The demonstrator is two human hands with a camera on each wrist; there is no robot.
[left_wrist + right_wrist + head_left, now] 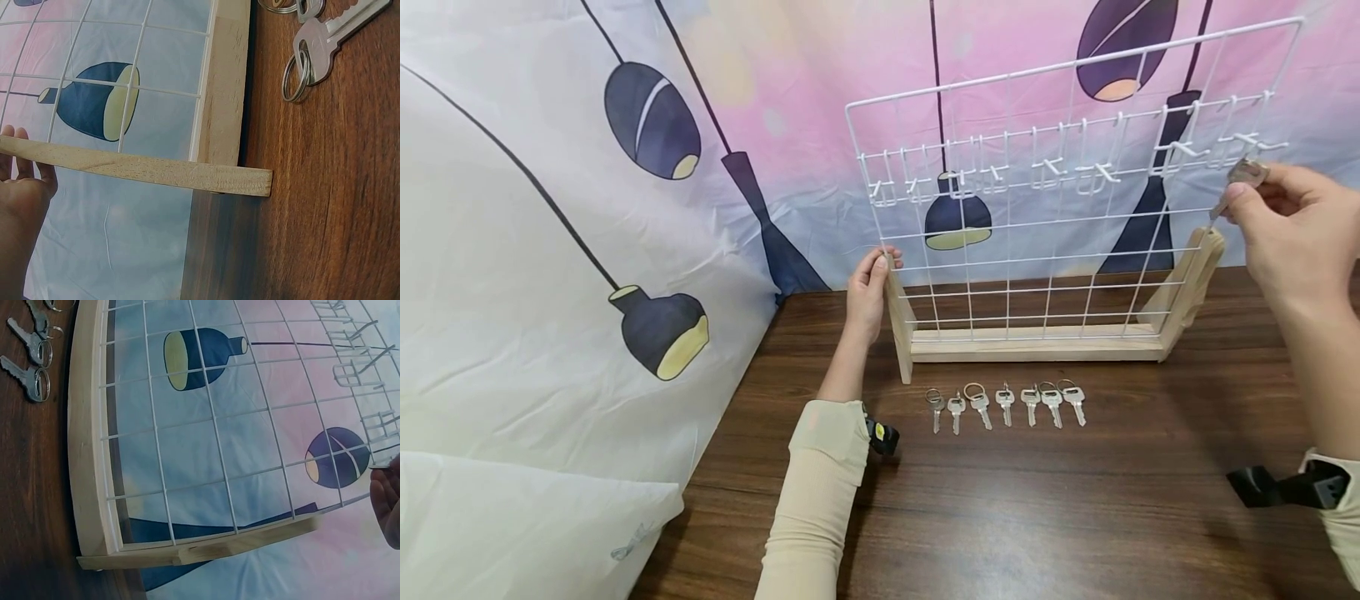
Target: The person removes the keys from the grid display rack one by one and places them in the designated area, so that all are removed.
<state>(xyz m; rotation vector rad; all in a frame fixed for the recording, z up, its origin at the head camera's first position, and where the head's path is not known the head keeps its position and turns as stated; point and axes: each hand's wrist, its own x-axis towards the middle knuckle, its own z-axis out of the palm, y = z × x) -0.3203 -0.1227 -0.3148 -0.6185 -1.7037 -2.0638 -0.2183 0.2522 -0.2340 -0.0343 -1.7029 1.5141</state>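
Note:
A white wire grid rack (1015, 223) stands upright in a wooden base (1037, 348), a row of white hooks (1097, 173) across its upper part. My left hand (868, 292) grips the top of the left wooden side post (156, 172), fingertips showing past its edge in the left wrist view. At the rack's right end my right hand (1300, 237) pinches a silver key (1247, 172) between thumb and fingers, just below the rightmost hook (1251, 142). Whether that key touches the hook I cannot tell. In the right wrist view only part of this hand shows.
Several silver keys with rings (1005, 400) lie in a row on the dark wooden table (1037, 500) before the rack. A printed cloth (820, 75) hangs behind it. White fabric (535, 517) drapes at the left. Each wrist wears a black camera strap (1288, 485).

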